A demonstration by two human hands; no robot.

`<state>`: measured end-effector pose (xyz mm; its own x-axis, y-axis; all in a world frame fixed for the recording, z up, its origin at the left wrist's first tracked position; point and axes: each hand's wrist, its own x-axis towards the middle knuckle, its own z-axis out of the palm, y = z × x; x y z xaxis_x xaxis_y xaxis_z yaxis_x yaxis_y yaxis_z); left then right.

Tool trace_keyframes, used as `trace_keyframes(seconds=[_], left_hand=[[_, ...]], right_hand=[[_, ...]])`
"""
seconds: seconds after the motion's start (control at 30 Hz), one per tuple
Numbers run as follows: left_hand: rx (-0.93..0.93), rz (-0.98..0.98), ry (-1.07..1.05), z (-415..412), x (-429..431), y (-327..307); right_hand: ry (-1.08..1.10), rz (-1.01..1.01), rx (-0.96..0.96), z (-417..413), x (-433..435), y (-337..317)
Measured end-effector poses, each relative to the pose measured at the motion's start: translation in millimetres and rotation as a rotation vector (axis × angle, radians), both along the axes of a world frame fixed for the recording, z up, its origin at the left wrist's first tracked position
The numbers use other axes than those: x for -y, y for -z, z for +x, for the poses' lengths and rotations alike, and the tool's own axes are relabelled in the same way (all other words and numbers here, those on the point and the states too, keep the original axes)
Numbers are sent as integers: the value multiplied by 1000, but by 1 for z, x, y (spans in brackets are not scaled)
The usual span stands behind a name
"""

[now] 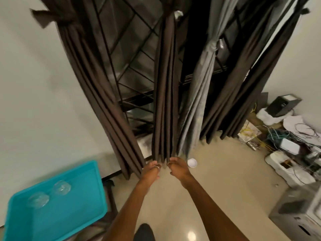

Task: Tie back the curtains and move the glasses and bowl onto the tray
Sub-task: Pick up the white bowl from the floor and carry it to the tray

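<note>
A gathered brown curtain panel (165,94) hangs down the middle of the window. My left hand (150,172) and my right hand (177,166) reach down to its bottom hem, one on each side, fingers curled at the cloth. A brown curtain (90,70) on the left is tied back high up. A grey curtain (203,80) is tied at its middle, with more brown curtain (246,79) to its right. Two clear glasses (61,187) (38,199) lie in the turquoise tray (83,202) at lower left. A small white bowl (192,162) sits on the floor just right of my right hand.
The window grille (132,54) shows dark behind the curtains. At the right stand boxes, tangled cables (284,136) and a black device (282,105). A grey cabinet (298,211) is at lower right. The cream floor (217,180) spreads below; my foot (144,232) shows at the bottom.
</note>
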<state>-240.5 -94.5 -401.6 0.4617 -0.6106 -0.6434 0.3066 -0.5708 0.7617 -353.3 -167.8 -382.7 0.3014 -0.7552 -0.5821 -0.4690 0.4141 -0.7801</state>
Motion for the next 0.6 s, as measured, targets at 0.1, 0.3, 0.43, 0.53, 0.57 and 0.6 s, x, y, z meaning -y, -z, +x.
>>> trace_keyframes(seconds=[0.1,0.3,0.43,0.53,0.57,0.6], left_hand=[[6,10,-10,-12,33,8],[-59,48,-5,-38,100,40],[-149,90,-5,-65,147,54],[-188,93,6,-80,180,56],[-191,95,5,-82,191,56],[-189,102,3,-84,202,55]], right_hand=[[57,21,4,-29,26,5],[30,8,-85,-68,84,23],[-66,80,-165,-86,131,22],[-78,64,-207,-93,172,27],[-80,62,-213,-94,184,29],[-78,61,-215,-95,195,31]])
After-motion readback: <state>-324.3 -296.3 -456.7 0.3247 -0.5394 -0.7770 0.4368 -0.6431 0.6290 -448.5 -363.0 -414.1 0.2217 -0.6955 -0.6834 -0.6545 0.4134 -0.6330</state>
